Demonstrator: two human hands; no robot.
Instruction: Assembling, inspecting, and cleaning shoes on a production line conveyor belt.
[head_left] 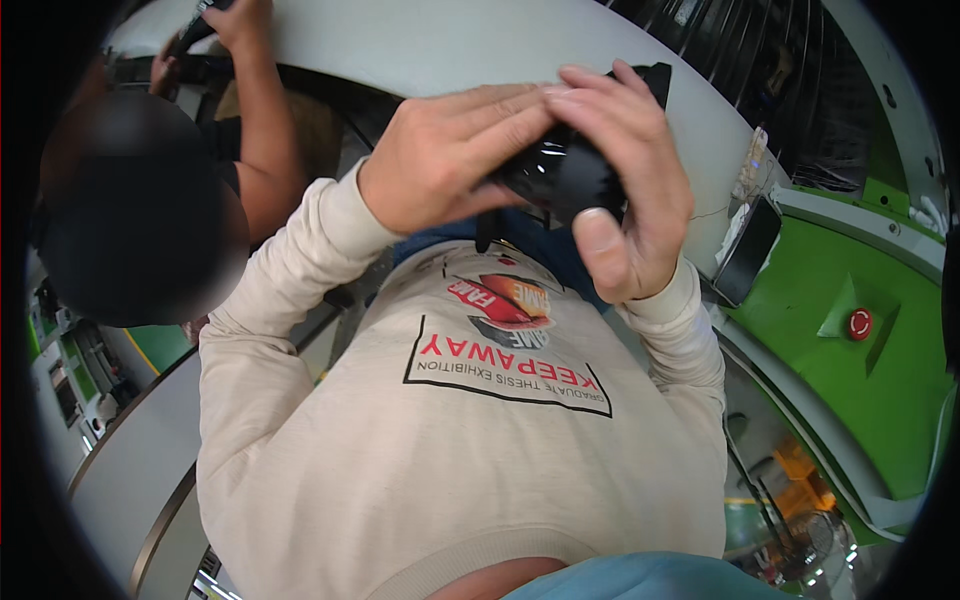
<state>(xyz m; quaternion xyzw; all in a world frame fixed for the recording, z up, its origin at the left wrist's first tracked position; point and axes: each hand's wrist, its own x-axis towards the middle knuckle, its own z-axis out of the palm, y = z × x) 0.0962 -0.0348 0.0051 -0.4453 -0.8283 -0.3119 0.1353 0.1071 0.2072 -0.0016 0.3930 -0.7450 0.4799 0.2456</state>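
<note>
In front of my chest, both hands are closed around a glossy black, rounded part (565, 165) with a dark ribbed edge on its right. My left hand (450, 145) grips it from the left, fingers laid over its upper side. On the right side, my right hand (640, 175) wraps around it, thumb on the near face and fingers curled over the top. The fingertips of both hands meet at its upper edge. Much of the part is covered by my hands, and its exact kind cannot be made out.
A white work surface (360, 35) lies beyond my hands. On the left, a co-worker in a black cap (140, 210) holds a dark part. To the right are a black phone-like slab (750, 248) and a green machine panel (800, 290) with a red stop button (860, 323).
</note>
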